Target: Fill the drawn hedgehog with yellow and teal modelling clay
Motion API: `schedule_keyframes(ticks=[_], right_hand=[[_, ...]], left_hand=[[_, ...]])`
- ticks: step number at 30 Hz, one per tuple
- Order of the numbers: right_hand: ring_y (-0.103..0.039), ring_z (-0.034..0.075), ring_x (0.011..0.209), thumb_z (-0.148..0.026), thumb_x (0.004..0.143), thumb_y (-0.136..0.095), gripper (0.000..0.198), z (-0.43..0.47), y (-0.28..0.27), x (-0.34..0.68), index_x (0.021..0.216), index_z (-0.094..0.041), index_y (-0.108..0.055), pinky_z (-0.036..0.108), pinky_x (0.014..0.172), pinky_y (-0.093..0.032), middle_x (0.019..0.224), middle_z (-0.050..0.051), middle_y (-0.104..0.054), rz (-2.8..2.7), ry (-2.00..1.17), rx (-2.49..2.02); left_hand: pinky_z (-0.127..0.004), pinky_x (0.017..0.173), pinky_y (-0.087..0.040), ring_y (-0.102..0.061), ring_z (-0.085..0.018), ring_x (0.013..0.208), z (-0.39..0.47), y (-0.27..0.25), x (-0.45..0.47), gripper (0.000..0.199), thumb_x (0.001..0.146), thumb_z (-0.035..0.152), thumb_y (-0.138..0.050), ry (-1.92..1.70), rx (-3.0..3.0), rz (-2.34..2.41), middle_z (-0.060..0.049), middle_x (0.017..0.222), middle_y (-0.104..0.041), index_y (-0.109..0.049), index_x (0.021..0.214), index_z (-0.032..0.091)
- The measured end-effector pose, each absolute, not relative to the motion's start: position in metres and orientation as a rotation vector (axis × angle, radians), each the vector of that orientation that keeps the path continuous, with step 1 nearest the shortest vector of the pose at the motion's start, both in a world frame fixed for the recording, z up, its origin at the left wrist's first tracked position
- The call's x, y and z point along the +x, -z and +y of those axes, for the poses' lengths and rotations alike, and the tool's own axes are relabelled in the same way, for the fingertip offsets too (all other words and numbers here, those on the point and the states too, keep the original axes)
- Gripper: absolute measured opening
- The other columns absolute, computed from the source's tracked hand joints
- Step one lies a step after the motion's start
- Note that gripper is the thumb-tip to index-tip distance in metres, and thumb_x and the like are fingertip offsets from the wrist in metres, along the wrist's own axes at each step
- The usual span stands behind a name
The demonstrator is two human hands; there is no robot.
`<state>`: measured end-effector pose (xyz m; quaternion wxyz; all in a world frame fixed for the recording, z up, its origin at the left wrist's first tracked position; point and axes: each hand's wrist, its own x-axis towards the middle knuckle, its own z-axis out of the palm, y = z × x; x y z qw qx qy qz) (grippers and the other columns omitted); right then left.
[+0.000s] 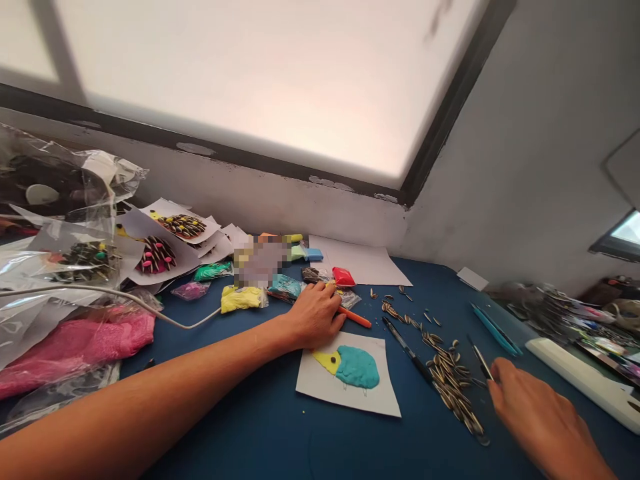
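My left hand (316, 315) reaches across the table with its fingers curled down over small clay packets. An orange stick-like tool (356, 317) pokes out beside the fingertips; its other end and what the fingers grip are hidden. Just below lies a white card (345, 402) bearing a hedgehog shape, with a blue clay body (359, 367) and a yellow clay head (327, 361). At the right, my right hand (537, 410) is closed around a slim metal tool (481, 360), possibly tweezers, pointing away. Left of it are striped sunflower seeds (453, 383) and a black pen (407, 348).
Behind the left hand lie clay packets, including yellow (241, 298) and red (343, 276). Finished seed-covered hedgehog cards (183, 225) and clear plastic bags fill the left, crossed by a white cable (175, 325). A teal pen-like object (495, 329) and a long white object (583, 380) lie right.
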<state>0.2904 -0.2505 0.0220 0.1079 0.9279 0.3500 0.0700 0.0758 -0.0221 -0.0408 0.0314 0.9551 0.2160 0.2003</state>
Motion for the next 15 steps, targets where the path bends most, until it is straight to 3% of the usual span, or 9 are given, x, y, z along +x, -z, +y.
schedule_keyframes(ticks=[7, 12, 15], right_hand=[[-0.064, 0.02, 0.059, -0.015, 0.091, -0.041, 0.023, -0.258, -0.013, 0.282, 0.07, -0.022, -0.05, 0.028, 0.049, -0.036, 0.072, 0.007, -0.065, 1.108, -0.226, 2.672], [-0.064, 0.014, 0.074, -0.027, 0.097, -0.048, 0.017, -0.25, -0.006, 0.276, 0.098, -0.017, -0.062, 0.029, 0.066, -0.05, 0.092, 0.004, -0.067, 1.208, -0.146, 2.64], [-0.065, 0.016, 0.091, -0.038, 0.094, -0.058, 0.031, -0.242, -0.01, 0.282, 0.117, -0.018, -0.06, 0.037, 0.078, -0.055, 0.112, 0.006, -0.065, 1.15, -0.09, 2.646]], left_hand=[[-0.041, 0.09, -0.044, -0.055, -0.024, 0.098, -0.021, 0.046, 0.077, 0.03, 0.095, 0.031, -0.041, -0.617, 2.932, 0.571, -0.01, 0.104, -0.062, -0.066, 0.096, 0.015], [-0.041, 0.091, -0.044, -0.055, -0.024, 0.1, -0.02, 0.047, 0.077, 0.03, 0.095, 0.031, -0.041, -0.617, 2.928, 0.561, -0.01, 0.106, -0.062, -0.067, 0.099, 0.016], [-0.042, 0.089, -0.044, -0.055, -0.025, 0.098, -0.021, 0.047, 0.077, 0.031, 0.096, 0.032, -0.04, -0.622, 2.93, 0.565, -0.01, 0.105, -0.062, -0.066, 0.1, 0.016]])
